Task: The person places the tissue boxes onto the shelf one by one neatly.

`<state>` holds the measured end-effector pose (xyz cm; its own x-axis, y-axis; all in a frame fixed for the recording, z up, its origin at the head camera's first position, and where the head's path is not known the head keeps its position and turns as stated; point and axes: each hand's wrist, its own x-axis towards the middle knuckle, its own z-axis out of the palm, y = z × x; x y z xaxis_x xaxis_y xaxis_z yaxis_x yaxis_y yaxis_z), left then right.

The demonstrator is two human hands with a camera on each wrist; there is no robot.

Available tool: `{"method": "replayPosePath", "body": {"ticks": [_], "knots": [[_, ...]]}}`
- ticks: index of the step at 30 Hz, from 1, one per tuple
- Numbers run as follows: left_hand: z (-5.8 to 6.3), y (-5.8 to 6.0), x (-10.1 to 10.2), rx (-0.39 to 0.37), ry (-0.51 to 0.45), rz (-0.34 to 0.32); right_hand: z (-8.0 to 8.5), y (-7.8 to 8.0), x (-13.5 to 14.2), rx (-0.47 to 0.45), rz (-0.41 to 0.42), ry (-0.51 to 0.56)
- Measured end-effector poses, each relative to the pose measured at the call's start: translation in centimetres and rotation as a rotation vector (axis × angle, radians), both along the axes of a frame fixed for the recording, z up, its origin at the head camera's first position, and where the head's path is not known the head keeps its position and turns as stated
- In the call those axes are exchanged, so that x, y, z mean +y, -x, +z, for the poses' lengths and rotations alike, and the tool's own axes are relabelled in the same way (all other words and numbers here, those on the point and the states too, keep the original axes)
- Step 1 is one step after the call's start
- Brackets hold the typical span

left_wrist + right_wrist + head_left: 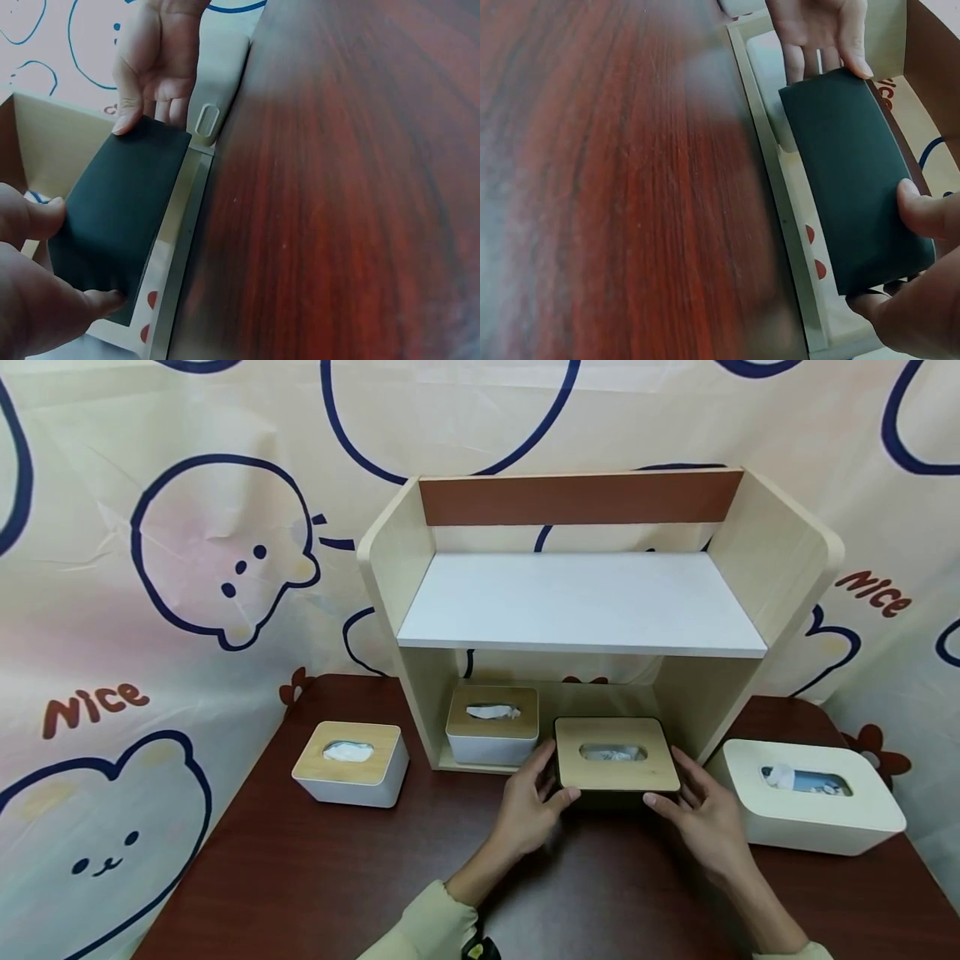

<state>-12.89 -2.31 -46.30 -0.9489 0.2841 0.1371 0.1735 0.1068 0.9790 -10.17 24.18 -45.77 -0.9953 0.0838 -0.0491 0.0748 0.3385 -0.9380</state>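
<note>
A dark tissue box (pixel 618 756) with a wooden lid is held between both hands at the front of the shelf's lower compartment. My left hand (pixel 525 802) grips its left end, thumb at the front corner. At the opposite end my right hand (pixel 701 814) holds it the same way. The box's plain dark front (pixel 124 210) faces the left wrist camera, and the right wrist view shows that front (pixel 855 180) too. Just left of it, a white tissue box (pixel 492 750) with a wooden lid stands inside the lower compartment.
The small shelf (pixel 585 602) has a white upper board and pale side panels. Another white tissue box (pixel 360 787) with a wooden lid stands left on the dark wooden table (pixel 337 877). A larger cream tissue box (pixel 810 818) is at the right. Behind hangs a printed cloth (pixel 225 693).
</note>
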Motion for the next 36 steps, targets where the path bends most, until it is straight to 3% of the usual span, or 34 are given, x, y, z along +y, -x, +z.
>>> {"method": "replayPosePath", "body": {"ticks": [6, 14, 24, 30, 36], "knots": [[-0.3, 0.8, 0.6, 0.025, 0.001, 0.073, -0.4, 0.8, -0.7, 0.007, -0.049, 0.058], [-0.9, 1.0, 1.6, 0.077, 0.113, 0.155, -0.9, 1.4, -1.1, 0.004, -0.134, -0.015], [-1.3, 1.6, 2.6, 0.029, 0.158, 0.276, -1.3, 2.1, -2.1, 0.029, -0.224, -0.018], [-1.1, 2.1, 2.6, 0.032, 0.178, 0.292, -1.4, 2.5, -2.6, 0.048, -0.285, 0.004], [-0.8, 2.5, 2.7, -0.004, 0.163, 0.231, -1.5, 2.9, -3.1, 0.044, -0.329, 0.008]]}}
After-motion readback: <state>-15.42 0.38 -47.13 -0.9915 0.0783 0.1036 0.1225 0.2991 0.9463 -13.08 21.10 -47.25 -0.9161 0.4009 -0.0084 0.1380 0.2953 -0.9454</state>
